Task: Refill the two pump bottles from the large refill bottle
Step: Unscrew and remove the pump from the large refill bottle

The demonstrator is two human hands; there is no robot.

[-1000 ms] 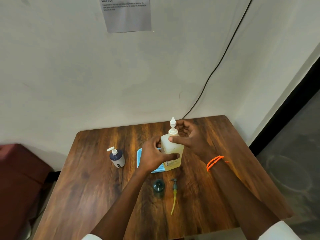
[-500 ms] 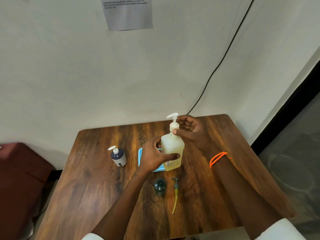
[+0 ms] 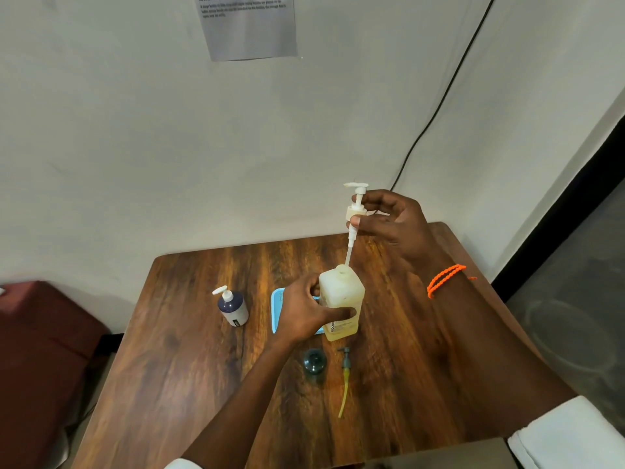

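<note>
Left hand (image 3: pixel 306 311) wraps the large refill bottle (image 3: pixel 341 304), upright on the wooden table (image 3: pixel 189 350), beside a blue tray (image 3: pixel 278 309). Right hand (image 3: pixel 392 220) pinches the white pump head (image 3: pixel 355 206), raised, dip tube tip at the neck. Navy pump bottle (image 3: pixel 233 308) stands left; dark open bottle (image 3: pixel 314 362) and its loose pump (image 3: pixel 345 377) nearer. Grey wall, black cable (image 3: pixel 439 96).

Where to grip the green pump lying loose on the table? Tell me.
Take the green pump by its dark head, from above, fingers on either side. It lies flat, head toward the refill bottle; the yellow tube trailing toward you looks thin and bendy, probably a poor hold.
</note>
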